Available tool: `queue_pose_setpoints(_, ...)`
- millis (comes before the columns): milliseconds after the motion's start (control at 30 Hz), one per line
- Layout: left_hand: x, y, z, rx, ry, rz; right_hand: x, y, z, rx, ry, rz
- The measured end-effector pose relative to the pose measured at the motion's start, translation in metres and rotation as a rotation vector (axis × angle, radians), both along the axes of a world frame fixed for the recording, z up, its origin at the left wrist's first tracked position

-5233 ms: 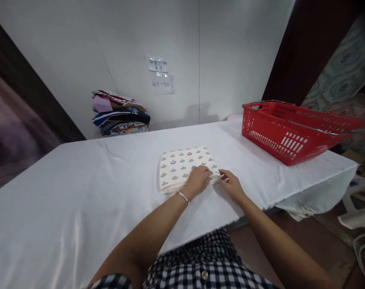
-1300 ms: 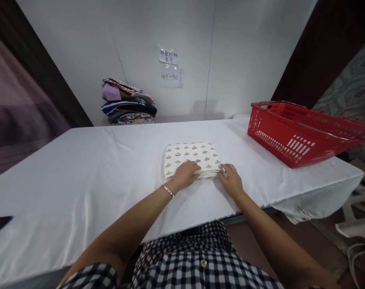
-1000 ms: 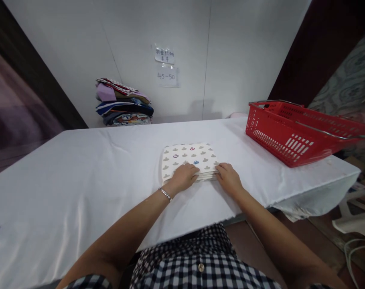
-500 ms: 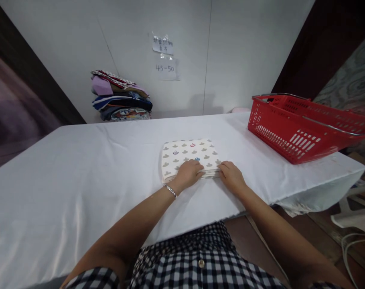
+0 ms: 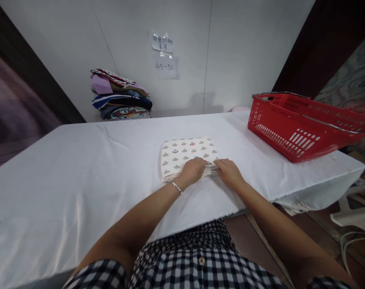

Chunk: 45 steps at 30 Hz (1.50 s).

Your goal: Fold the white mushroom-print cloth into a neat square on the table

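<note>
**Head view: two hands at a folded cloth on a covered table**

Centrally, the left hand (image 5: 193, 170) lies palm down on the near edge of the folded patterned cloth (image 5: 187, 153), fingers curled loosely over its top layers; a thin bracelet (image 5: 176, 186) circles that wrist. The right hand (image 5: 228, 173) lies flat and relaxed at the cloth's near right corner, its fingertips touching the stacked edges; whether it pinches a layer cannot be told. The cloth is cream with small grey motifs and a few coloured ones, folded into a squarish pad lying flat. It rests on a table (image 5: 80, 168) spread with a smooth white sheet that hangs over the edge to the right of the cloth. Right of the cloth and well apart stands a red plastic basket (image 5: 293, 128) with wire handles. Behind the cloth and to its left, against the pale wall (image 5: 245, 52), sits a stack of folded garments (image 5: 120, 96). Above the cloth, two paper notes (image 5: 164, 54) are fixed to the wall.
</note>
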<state>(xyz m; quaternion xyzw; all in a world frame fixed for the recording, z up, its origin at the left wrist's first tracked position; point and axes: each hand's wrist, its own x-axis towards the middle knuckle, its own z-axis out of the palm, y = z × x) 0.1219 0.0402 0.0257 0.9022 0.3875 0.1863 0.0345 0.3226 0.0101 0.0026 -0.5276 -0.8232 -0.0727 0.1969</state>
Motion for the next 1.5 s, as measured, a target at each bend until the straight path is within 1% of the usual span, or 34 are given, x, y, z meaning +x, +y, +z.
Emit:
queue_pose_setpoints(167,-0.001,-0.002,-0.006,0.035,-0.039,-0.023,0.000,-0.001,-0.003,0.117,0.051,0.069)
queue_pose_setpoints(233,-0.001,-0.003,-0.007,0.040,-0.048,-0.047,0.001,0.000,-0.006,0.140,0.047,0.100)
queue_pose_setpoints(367,-0.002,-0.004,-0.007,0.032,-0.070,-0.083,0.001,0.001,-0.009,0.125,0.006,0.106)
queue_pose_setpoints(500,-0.001,-0.004,-0.006,0.039,-0.040,-0.086,-0.001,0.000,-0.008,0.116,-0.012,0.056)
queue_pose_setpoints(600,0.001,-0.004,-0.005,0.049,-0.006,-0.070,-0.002,-0.001,-0.009,0.118,0.011,0.054)
queue_pose_setpoints(833,-0.001,-0.008,-0.005,0.066,0.033,-0.073,0.000,-0.003,-0.019,0.139,0.101,0.067)
queue_pose_setpoints(933,-0.001,-0.007,-0.005,0.058,0.042,-0.060,-0.001,-0.003,-0.020,0.153,0.106,0.058)
queue_pose_setpoints(1067,0.003,-0.005,-0.005,0.044,0.047,-0.056,-0.003,-0.004,-0.017,0.151,0.092,0.082)
queue_pose_setpoints(1300,0.003,-0.006,-0.013,0.102,-0.022,-0.098,-0.003,-0.006,-0.015,0.145,0.082,0.085)
queue_pose_setpoints(1500,0.001,-0.009,-0.020,0.126,0.006,-0.099,-0.001,-0.010,-0.014,0.155,0.149,0.079)
